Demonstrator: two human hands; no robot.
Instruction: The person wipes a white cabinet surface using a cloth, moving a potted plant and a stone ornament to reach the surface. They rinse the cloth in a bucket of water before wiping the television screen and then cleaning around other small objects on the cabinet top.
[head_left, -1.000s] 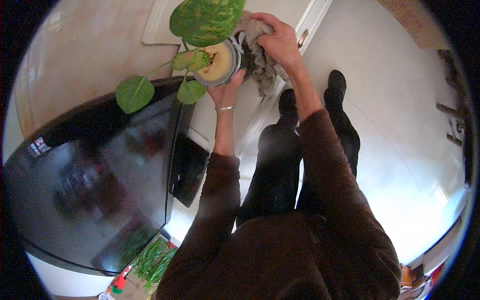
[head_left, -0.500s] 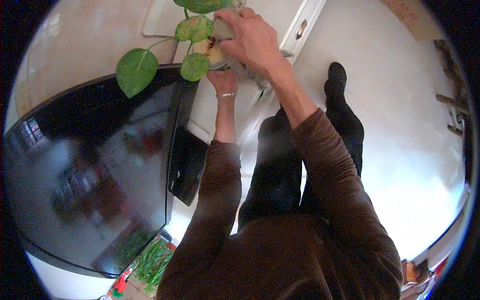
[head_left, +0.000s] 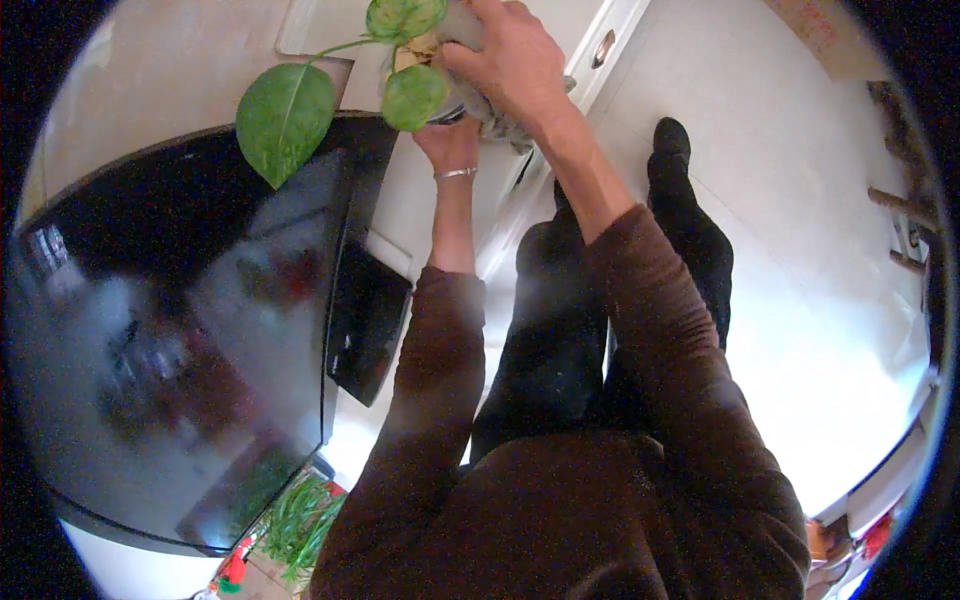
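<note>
A potted plant with broad, mottled green leaves [head_left: 288,120] is at the top, left of centre. Only part of its pale container [head_left: 447,108] shows among the leaves and hands. My left hand [head_left: 450,145], with a thin bracelet at the wrist, grips the container from its near side; its fingertips are hidden. Over the container's right side, my right hand [head_left: 515,65] is closed on a grey cloth [head_left: 508,128]. The cloth is pressed against the container, and part of it hangs below my palm.
A large dark television [head_left: 190,330] stands to the left, with a small black box [head_left: 370,325] by its right edge. White cabinet fronts [head_left: 605,50] lie beyond my hands. Another green plant [head_left: 300,525] is at the lower left. Pale floor [head_left: 800,250] stretches to the right.
Both hands, the cloth and the container have shifted slightly toward the top of the view. The large left leaf appears bigger and turned. Both hands keep their hold.
</note>
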